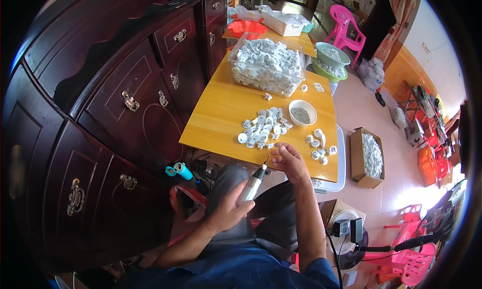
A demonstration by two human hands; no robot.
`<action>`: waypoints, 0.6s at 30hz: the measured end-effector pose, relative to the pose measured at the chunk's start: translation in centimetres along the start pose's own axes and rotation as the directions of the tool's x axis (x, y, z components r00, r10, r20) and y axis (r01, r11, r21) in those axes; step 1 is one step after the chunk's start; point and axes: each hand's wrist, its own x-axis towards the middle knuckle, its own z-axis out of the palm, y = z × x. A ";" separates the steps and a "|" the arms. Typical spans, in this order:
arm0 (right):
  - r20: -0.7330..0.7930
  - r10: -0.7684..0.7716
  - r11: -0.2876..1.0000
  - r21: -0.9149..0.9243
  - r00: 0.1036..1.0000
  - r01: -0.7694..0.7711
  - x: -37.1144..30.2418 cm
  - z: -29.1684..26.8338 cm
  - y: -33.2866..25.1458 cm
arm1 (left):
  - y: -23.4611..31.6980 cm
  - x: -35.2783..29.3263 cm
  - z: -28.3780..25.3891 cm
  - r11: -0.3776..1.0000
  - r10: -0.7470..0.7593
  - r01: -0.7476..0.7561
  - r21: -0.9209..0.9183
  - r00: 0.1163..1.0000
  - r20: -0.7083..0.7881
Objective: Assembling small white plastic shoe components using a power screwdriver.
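Observation:
My left hand (228, 209) is wrapped round a silver and black electric screwdriver (251, 186), whose thin bit points up toward the table edge. Beside the bit's tip is my right hand (292, 164), thumb and fingers drawn together; whatever they hold is too small to make out. Just beyond my fingers, a pile of small round white plastic parts (263, 127) lies on the wooden table (211, 108). A white bowl (303, 112) of small grey metal pieces, perhaps screws, stands right of the pile. A few more white parts (319, 143) lie apart at the right.
A clear plastic bin (266, 63) heaped with white parts stands farther back on the table. Dark wooden cabinets (115, 103) line the left side. On the floor at right are a cardboard box (366, 158) of white parts and stacked basins (331, 58). A cyan flask (182, 171) stands below the table edge.

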 end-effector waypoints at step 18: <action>-0.033 -0.001 0.880 -0.476 0.999 -0.015 3.3 -0.3 -0.7 | -0.5 0.1 -0.7 1.000 0.008 -0.008 -0.012 1.000 -0.030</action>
